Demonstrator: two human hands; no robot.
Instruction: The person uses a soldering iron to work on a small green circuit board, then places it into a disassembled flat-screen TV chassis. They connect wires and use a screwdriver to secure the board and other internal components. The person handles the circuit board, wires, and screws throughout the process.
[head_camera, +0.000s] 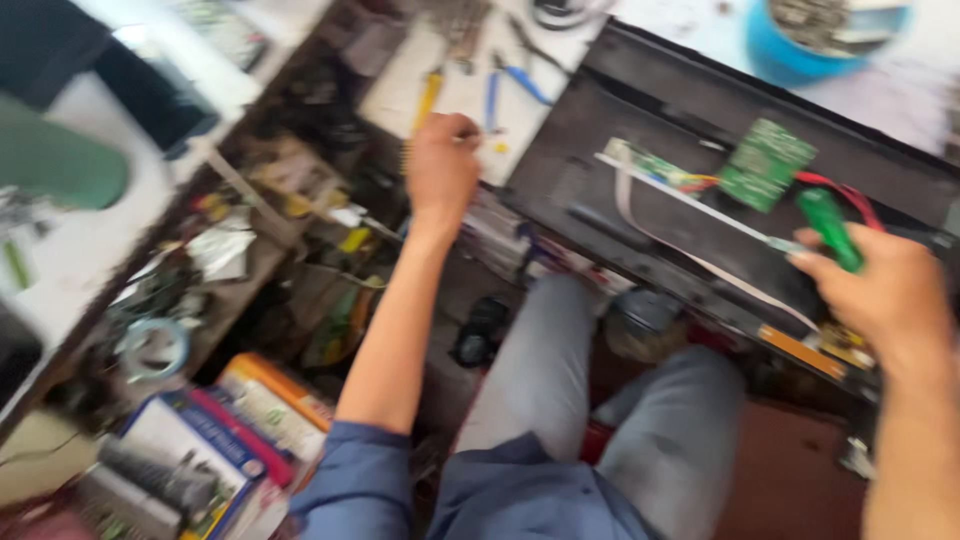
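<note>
- The wide, flat black panel with an open back (600, 170) lies tilted across the person's grey-trousered knees (560, 370); it serves as the landmark. Resting at a slant with little under its near edge, it could slide off if a knee shifts.
- The white worktop (450, 95) lies just left of the panel, strewn with small hand tools, among them blue-handled pliers (515, 80).
- The left hand (442, 165) reaches over that worktop, left of the panel, fingers curled shut around something small; what it is cannot be told through the blur.
- The right hand (885, 295) sits at the panel's right end, closed firmly around a green-handled screwdriver (828, 228) whose tip points in over the panel.
- The small green circuit board (765, 163) lies on the panel's upper middle, red wires (845, 192) beside it. A slip of the screwdriver could scratch it or snag the wires.
- A thin white ribbon cable (700, 210) crosses the panel's middle; it could tear if caught.
</note>
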